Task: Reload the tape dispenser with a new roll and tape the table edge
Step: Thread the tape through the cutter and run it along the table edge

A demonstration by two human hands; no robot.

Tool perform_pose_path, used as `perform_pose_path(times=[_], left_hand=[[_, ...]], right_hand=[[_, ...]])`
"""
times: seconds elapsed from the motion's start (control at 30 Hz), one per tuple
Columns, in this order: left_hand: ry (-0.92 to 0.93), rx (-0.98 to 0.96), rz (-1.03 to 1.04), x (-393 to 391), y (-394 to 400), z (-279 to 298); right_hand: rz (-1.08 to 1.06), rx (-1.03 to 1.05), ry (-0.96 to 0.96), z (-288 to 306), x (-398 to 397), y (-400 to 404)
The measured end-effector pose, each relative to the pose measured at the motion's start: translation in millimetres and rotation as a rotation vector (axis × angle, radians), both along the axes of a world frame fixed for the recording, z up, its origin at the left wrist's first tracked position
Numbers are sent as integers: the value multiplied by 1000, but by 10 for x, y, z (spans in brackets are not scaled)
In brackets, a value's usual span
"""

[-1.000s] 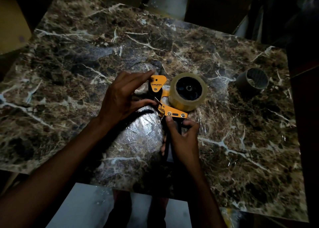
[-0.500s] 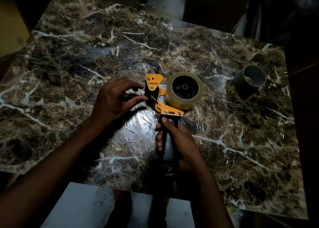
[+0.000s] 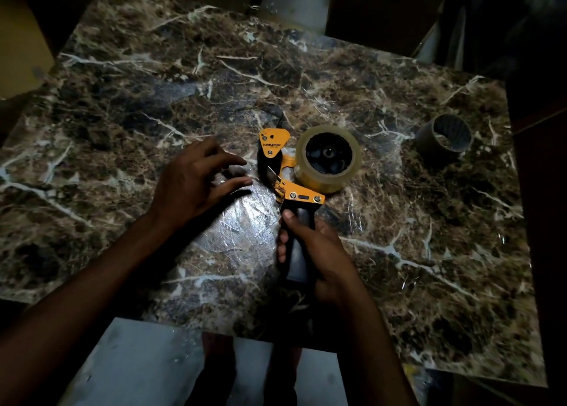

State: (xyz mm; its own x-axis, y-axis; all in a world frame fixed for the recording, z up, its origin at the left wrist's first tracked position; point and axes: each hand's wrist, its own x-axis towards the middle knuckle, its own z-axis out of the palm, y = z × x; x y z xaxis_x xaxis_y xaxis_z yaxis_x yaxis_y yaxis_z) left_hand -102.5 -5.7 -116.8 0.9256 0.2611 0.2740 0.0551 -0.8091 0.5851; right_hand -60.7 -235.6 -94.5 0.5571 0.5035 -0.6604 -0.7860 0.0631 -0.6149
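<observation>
Marble table [image 3: 399,283] lies bare toward its edges; right hand [image 3: 322,252] grips dispenser [image 3: 294,197], left hand [image 3: 196,184] loosely open.

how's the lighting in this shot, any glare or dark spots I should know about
Head view: dim overall, corners falling to black; a bright glare patch sits on the table between the left hand and right hand; the dispenser and tape roll are lit well; the empty core is murky; table edges bow from the wide lens.

Cardboard boxes [image 3: 380,9] beyond the far side, pale floor [image 3: 147,365] below
</observation>
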Motion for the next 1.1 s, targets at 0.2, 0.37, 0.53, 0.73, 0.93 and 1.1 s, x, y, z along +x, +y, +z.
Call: perform_pose_path(times=[0.2, 0.37, 0.53, 0.73, 0.93, 1.1], left_hand=[[9, -14, 12, 4, 12, 25], [21, -28, 21, -2, 8, 20], [25, -30, 23, -27, -4, 16], [26, -20, 88, -31, 13, -33], [16, 14, 92, -12, 32, -7], [-11, 198, 2, -51, 41, 4]], right_hand=[[81, 198, 117, 48, 41, 1], [48, 196, 98, -22, 42, 24], [59, 136, 48, -69, 16, 35], [14, 134, 39, -94, -20, 53], [44, 93, 4, -104, -23, 50], [43, 101, 13, -102, -19, 40]])
